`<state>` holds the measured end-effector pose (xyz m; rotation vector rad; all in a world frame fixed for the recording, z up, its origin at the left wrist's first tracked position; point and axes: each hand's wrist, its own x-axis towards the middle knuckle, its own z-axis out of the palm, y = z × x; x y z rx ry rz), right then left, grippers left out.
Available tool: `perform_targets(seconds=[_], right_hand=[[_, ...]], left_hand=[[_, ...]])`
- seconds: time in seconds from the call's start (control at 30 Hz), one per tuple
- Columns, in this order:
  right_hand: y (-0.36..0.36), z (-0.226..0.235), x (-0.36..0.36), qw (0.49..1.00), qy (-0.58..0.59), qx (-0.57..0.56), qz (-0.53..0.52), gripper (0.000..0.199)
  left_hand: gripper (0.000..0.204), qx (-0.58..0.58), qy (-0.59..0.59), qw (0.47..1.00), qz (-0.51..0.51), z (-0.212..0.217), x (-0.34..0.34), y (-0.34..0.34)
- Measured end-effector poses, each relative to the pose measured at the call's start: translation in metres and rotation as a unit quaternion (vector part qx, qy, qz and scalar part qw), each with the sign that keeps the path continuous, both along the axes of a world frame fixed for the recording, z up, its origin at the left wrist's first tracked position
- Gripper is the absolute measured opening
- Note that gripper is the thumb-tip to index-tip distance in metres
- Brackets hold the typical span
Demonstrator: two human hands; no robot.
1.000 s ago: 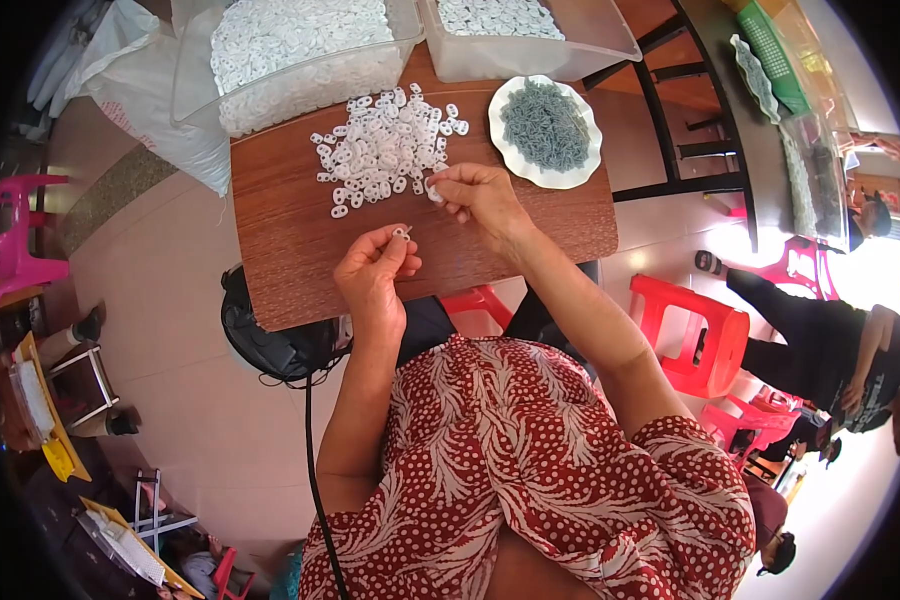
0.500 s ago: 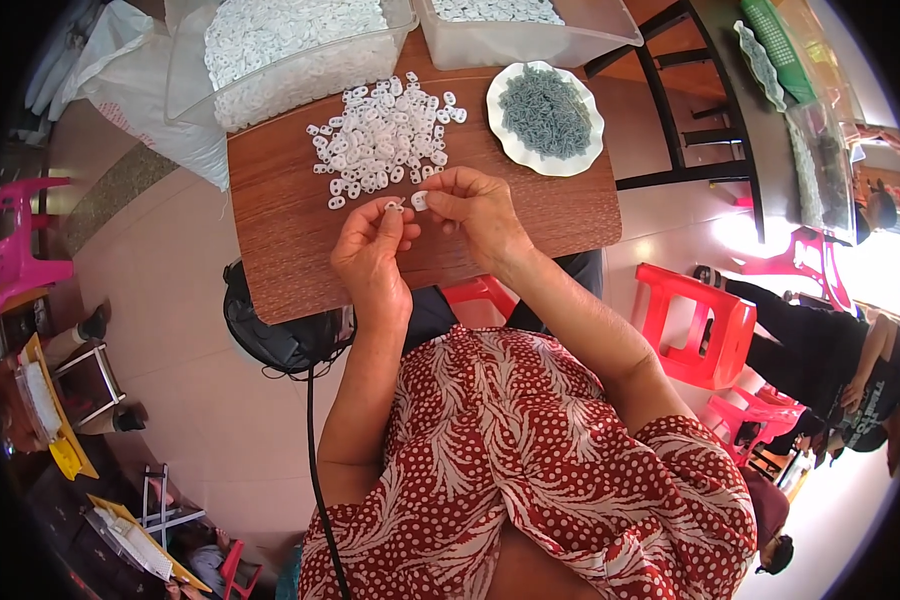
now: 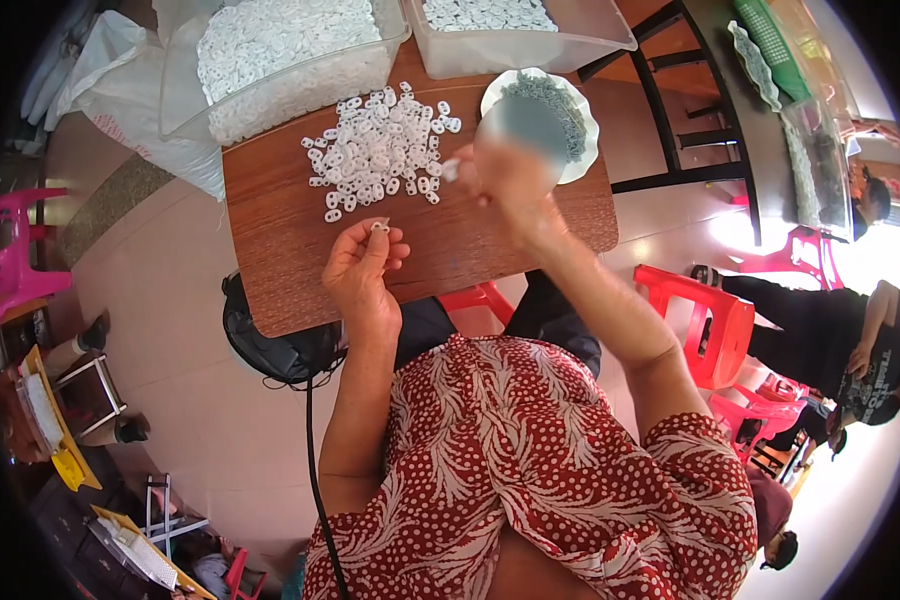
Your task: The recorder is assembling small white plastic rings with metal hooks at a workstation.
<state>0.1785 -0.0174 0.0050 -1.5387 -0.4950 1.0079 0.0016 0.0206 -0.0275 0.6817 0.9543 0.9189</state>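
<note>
A small wooden table (image 3: 290, 230) carries a loose pile of small white plastic pieces (image 3: 380, 150). My left hand (image 3: 362, 268) is over the table's near half and pinches one small white piece (image 3: 379, 228) at its fingertips. My right hand (image 3: 505, 160), blurred by motion, is raised beside the pile and in front of a white scalloped plate (image 3: 582, 125) of grey-green small parts; a small white piece shows at its fingertips.
Two clear plastic bins of white pieces, one (image 3: 280, 55) at far left and one (image 3: 515, 25) at far right, stand at the table's back. A black fan (image 3: 270, 345) sits under the table. Red plastic stools (image 3: 705, 320) and another seated person (image 3: 830, 330) are at right.
My hands were together over the table half a second ago. Now they are apart: the right hand has swung up toward the plate and the left hand has drawn back with its piece.
</note>
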Motion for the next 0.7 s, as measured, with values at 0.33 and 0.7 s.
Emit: perform_targets(seconds=[0.33, 0.7], right_hand=[[0.074, 0.054, 0.149, 0.885, -0.447, 0.06, -0.112, 0.02], [0.017, -0.065, 0.016, 0.81, -0.572, 0.064, 0.113, 0.015]], left_hand=[[0.013, -0.009, 0.018, 1.0, -0.012, -0.007, 0.001, -0.001], [0.012, -0.031, 0.035, 0.998, -0.03, -0.014, -0.001, 0.004]])
